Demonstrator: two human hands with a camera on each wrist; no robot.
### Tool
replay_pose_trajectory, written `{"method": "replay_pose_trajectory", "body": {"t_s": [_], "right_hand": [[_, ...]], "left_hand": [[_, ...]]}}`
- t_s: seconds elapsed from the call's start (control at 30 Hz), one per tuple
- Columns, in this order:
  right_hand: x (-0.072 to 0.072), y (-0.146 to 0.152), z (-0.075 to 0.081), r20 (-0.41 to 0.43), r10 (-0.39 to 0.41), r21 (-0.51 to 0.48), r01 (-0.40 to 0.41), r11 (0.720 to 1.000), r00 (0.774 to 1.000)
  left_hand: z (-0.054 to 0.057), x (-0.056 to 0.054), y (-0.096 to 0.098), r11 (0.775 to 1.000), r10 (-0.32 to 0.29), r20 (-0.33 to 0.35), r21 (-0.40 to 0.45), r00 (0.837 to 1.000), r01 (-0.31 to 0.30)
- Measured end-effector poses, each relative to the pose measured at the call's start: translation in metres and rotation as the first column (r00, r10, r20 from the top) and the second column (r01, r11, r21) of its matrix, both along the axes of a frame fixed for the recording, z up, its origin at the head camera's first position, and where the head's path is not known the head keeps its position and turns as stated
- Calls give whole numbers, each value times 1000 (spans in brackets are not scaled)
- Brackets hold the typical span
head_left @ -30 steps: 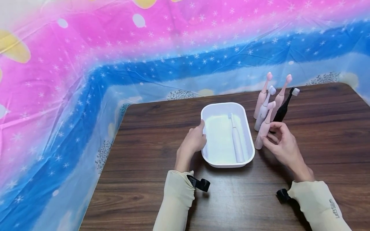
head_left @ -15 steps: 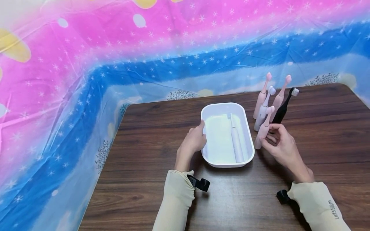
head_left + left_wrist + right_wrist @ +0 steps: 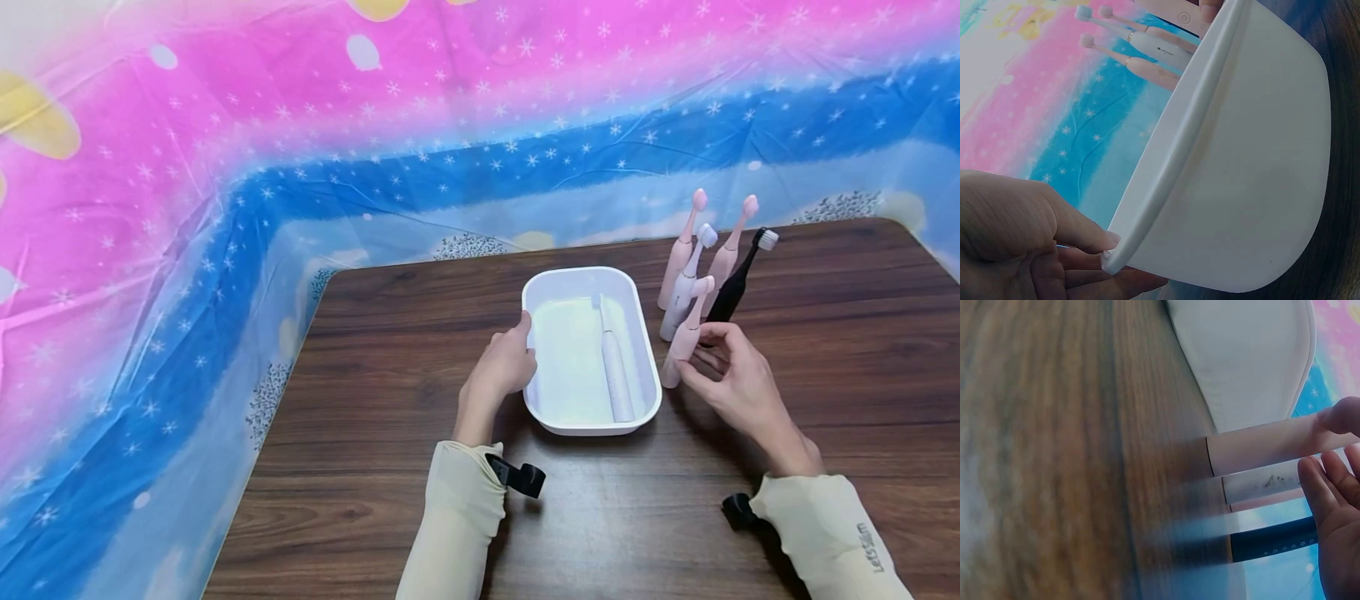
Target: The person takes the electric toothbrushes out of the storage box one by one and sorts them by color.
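Note:
My left hand point(image 3: 501, 362) grips the left rim of a white plastic tub point(image 3: 566, 358), thumb on top, as the left wrist view also shows. A white electric toothbrush point(image 3: 617, 375) lies lengthwise inside along the tub's right side. My right hand point(image 3: 738, 379) pinches the body of a pink electric toothbrush point(image 3: 681, 354) between thumb and fingers. That one stands upright just right of the tub, its base at the tabletop in the right wrist view. Right behind it stand a white toothbrush point(image 3: 678, 304) and a black toothbrush point(image 3: 729, 296).
Two more pink toothbrushes, one at the back left point(image 3: 677, 271) and one at the back right point(image 3: 722, 268), stand upright in the same cluster. Everything rests on a dark wooden table point(image 3: 360, 417). A pink and blue printed cloth point(image 3: 420, 150) hangs behind and left of it.
The head of the pink toothbrush in my right hand has dipped slightly toward me, its base staying put. My left hand and the tub have not moved.

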State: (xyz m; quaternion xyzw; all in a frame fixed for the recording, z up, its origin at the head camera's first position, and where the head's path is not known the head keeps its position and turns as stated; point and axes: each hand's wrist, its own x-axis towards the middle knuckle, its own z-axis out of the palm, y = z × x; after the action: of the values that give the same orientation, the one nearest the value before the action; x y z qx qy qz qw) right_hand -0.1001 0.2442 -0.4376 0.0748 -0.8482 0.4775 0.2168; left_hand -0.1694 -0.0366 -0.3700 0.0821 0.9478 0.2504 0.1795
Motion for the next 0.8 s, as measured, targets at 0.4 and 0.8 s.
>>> {"method": "replay_pose_trajectory", "body": {"t_s": [0.4, 0.8], "right_hand": [[5, 4, 1, 7, -12, 11, 12, 1000, 1000], [13, 8, 6, -69, -13, -65, 9, 998, 998]], "left_hand": [[0, 1, 0, 1000, -4, -12, 2, 1000, 4], [0, 0, 1, 1000, -3, -8, 2, 1000, 3]]}}
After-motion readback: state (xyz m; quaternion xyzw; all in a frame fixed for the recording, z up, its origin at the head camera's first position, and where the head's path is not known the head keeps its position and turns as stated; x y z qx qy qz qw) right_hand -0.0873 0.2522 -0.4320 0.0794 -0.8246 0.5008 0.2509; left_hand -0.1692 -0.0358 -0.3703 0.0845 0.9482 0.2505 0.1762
